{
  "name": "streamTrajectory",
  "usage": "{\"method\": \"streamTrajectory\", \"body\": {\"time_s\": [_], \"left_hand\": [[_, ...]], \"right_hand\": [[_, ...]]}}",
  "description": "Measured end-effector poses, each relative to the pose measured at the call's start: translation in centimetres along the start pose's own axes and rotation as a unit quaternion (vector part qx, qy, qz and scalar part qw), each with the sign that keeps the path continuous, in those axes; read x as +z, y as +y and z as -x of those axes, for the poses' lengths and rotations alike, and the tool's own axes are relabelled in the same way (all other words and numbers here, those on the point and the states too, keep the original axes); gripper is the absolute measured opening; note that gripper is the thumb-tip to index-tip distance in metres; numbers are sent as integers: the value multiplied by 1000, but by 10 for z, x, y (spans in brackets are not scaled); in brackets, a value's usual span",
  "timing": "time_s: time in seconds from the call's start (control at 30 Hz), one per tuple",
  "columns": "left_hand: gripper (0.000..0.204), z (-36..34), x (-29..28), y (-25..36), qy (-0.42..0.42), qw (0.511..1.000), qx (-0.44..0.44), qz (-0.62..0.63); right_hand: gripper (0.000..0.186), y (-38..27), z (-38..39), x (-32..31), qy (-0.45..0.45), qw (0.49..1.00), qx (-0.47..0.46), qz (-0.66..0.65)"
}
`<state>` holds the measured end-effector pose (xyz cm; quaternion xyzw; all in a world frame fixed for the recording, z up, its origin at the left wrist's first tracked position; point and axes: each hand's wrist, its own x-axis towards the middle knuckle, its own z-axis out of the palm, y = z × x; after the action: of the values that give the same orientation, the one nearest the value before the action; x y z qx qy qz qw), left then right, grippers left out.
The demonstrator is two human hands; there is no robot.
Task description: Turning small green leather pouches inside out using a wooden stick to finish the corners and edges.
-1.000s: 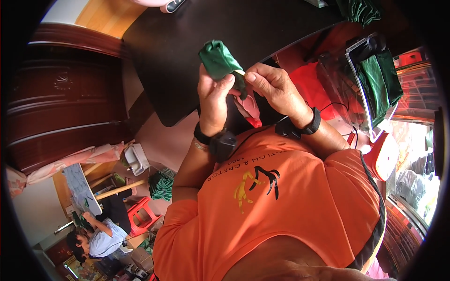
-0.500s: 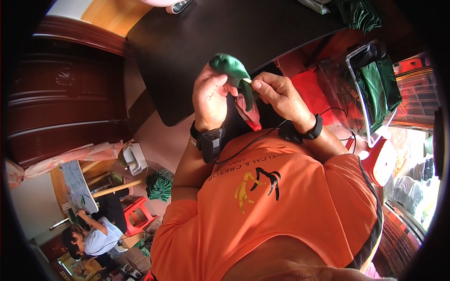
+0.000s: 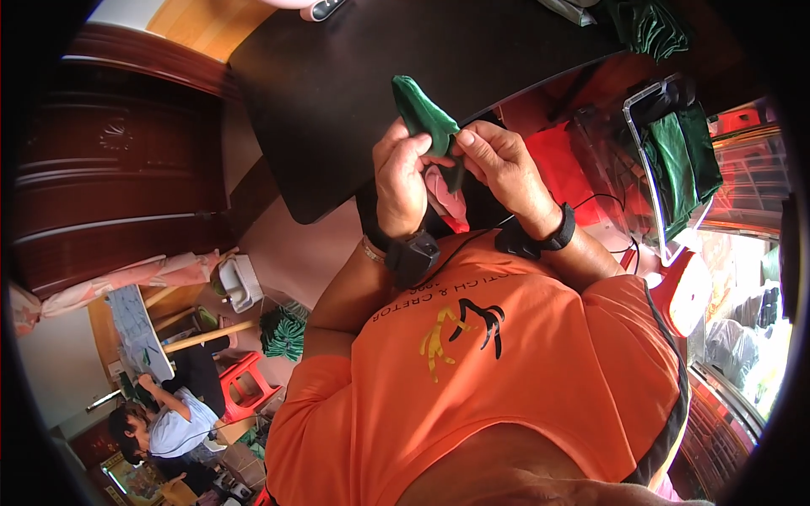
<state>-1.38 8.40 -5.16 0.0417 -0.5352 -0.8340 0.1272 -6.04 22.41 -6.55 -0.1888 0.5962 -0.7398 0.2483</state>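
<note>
Between my two hands is a small piece of shiny green fabric (image 3: 422,110), raised above my lap near the table's front edge. It looks folded, with a pointed end standing up and a darker strip hanging below. My left hand (image 3: 403,173) pinches its lower left part between thumb and fingers. At its right corner, the thumb and fingertips of my right hand (image 3: 499,160) close on the edge. A pink and red piece (image 3: 447,198) shows below the fabric, partly hidden by my hands; its kind is unclear.
A black table (image 3: 337,110) lies ahead. At the right, a clear bin (image 3: 633,143) holds green cloth (image 3: 675,169), near a red stool (image 3: 683,291). More green cloth (image 3: 645,29) sits at the far right corner. Lower left, another person (image 3: 181,422) works at a small table (image 3: 139,337).
My left hand has moved right, closer to my right hand. The green fabric has turned from rounded and bent over to a flatter shape with its point up.
</note>
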Motion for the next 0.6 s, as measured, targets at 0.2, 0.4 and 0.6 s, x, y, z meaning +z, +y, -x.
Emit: {"method": "streamTrajectory", "body": {"time_s": [0.2,0.4,0.6], "left_hand": [[25,-11,-4,9,54,997,42,44],[26,-4,-1,2,27,999,-5,17],[31,-6,-6,8,32,999,-36,-3]], "right_hand": [[28,1,-2,-2,5,997,-64,39],[29,-2,-6,-3,12,999,-5,38],[30,-3,-4,-10,0,997,-45,67]]}}
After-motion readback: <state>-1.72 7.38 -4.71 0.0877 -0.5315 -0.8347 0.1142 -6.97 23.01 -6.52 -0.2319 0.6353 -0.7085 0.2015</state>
